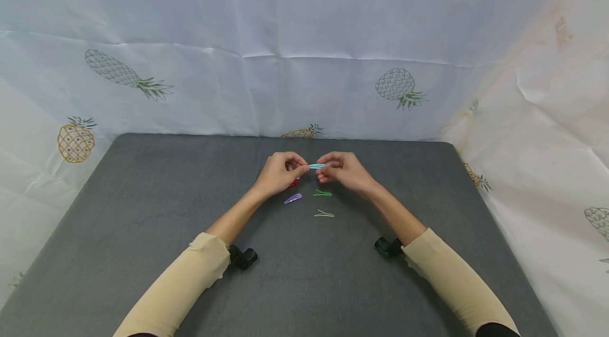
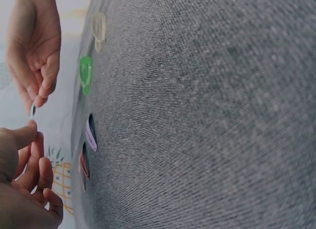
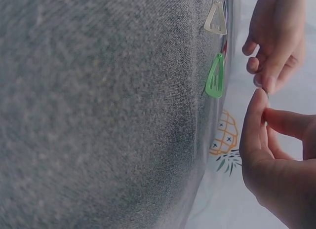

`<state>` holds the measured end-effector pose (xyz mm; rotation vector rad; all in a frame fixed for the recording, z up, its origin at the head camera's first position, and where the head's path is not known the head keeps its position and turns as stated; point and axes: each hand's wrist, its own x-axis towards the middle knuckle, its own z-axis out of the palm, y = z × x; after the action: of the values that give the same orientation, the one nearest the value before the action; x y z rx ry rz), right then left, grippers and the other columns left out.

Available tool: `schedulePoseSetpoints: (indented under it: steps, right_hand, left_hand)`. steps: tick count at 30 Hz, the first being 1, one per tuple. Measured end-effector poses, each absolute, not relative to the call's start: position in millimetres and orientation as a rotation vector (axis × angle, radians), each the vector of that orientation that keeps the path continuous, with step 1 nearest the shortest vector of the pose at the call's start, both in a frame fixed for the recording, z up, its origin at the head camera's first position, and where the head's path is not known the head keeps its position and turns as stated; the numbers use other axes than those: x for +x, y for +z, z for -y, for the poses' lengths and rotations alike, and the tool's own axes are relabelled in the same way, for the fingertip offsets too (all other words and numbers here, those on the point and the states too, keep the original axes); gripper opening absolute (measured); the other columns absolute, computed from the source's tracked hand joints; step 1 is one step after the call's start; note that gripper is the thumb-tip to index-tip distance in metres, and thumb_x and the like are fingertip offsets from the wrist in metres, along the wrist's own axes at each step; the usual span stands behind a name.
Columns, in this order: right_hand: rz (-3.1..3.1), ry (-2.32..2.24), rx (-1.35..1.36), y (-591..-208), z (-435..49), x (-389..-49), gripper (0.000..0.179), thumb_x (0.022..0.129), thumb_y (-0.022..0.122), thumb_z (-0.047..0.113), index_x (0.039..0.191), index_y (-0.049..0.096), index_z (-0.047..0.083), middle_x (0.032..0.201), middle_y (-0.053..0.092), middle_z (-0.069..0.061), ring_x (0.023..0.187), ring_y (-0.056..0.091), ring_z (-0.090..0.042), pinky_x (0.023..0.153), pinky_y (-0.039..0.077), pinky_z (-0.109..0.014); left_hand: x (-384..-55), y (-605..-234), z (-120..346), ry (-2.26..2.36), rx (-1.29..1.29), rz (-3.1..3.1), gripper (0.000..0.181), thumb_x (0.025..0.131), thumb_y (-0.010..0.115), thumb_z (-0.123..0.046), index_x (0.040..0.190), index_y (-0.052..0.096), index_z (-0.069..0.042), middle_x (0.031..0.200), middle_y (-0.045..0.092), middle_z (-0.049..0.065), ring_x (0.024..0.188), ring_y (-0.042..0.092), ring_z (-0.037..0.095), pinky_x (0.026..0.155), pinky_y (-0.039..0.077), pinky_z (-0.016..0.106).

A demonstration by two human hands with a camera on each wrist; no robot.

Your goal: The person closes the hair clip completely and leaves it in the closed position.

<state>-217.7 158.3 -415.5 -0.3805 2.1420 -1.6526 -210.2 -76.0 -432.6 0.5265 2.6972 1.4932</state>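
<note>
A light-blue snap hair clip (image 1: pixel 316 166) is held up between both hands, level in the head view. My left hand (image 1: pixel 282 172) pinches its left end between thumb and fingertips. At the other end, the thumb and fingers of my right hand (image 1: pixel 349 171) pinch it too. Below the hands on the table lie a purple hair clip (image 1: pixel 293 198), a green hair clip (image 1: pixel 322 194) and a cream hair clip (image 1: pixel 325 214). The green and cream ones are sprung open. A red hair clip (image 2: pixel 84 165) is partly hidden behind my left hand in the head view.
The grey cloth-covered table (image 1: pixel 142 210) reaches back to a white pineapple-print curtain (image 1: pixel 266 94). More of the same white cloth hangs along the sides. A black wrist mount (image 1: pixel 243 258) sits at the left sleeve, and another black mount (image 1: pixel 388 247) at the right sleeve.
</note>
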Motion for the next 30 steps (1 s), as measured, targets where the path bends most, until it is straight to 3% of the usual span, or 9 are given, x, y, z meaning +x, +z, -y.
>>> schedulePoseSetpoints:
  steps: [7, 14, 19, 30]
  right_hand:
    - [-2.145, -1.646, -0.359, -415.0, -157.3, -218.3, 0.032, 0.108, 0.058, -0.001, 0.138, 0.061, -0.013, 0.125, 0.072, -0.039, 0.1, 0.08, -0.024, 0.096, 0.065, -0.044]
    - [-2.151, -1.649, -0.358, -418.0, -158.4, -218.7, 0.031, 0.11, 0.054, 0.0, 0.135, 0.06, -0.016, 0.124, 0.071, -0.041, 0.095, 0.08, -0.019, 0.094, 0.065, -0.041]
    - [-2.166, -1.637, -0.344, -419.8, -158.7, -218.3, 0.031, 0.108, 0.062, 0.005, 0.134, 0.063, -0.013, 0.123, 0.074, -0.037, 0.095, 0.081, -0.018, 0.092, 0.066, -0.039]
    - [-2.178, -1.678, -0.275, -417.9, -158.2, -219.4, 0.029, 0.111, 0.061, 0.009, 0.129, 0.068, -0.013, 0.121, 0.074, -0.037, 0.096, 0.081, -0.02, 0.093, 0.065, -0.042]
  left_hand:
    - [-211.2, -437.6, 76.0, 1.501, 0.528, -2.69, 0.015, 0.103, 0.077, -0.018, 0.108, 0.081, -0.005, 0.094, 0.079, 0.013, 0.059, 0.053, 0.009, 0.057, 0.043, 0.024]
    - [-211.2, -438.0, 75.6, 1.512, 0.548, -2.671, 0.015, 0.105, 0.074, -0.016, 0.107, 0.08, -0.003, 0.083, 0.075, 0.016, 0.058, 0.054, 0.009, 0.057, 0.043, 0.024]
    - [-211.0, -437.6, 74.9, 1.498, 0.572, -2.661, 0.015, 0.104, 0.074, -0.015, 0.107, 0.079, -0.001, 0.089, 0.078, 0.019, 0.056, 0.056, 0.007, 0.056, 0.044, 0.023]
    - [-210.9, -437.5, 74.9, 1.471, 0.58, -2.713, 0.013, 0.103, 0.075, -0.016, 0.105, 0.08, -0.004, 0.084, 0.077, 0.014, 0.057, 0.055, 0.007, 0.056, 0.043, 0.023]
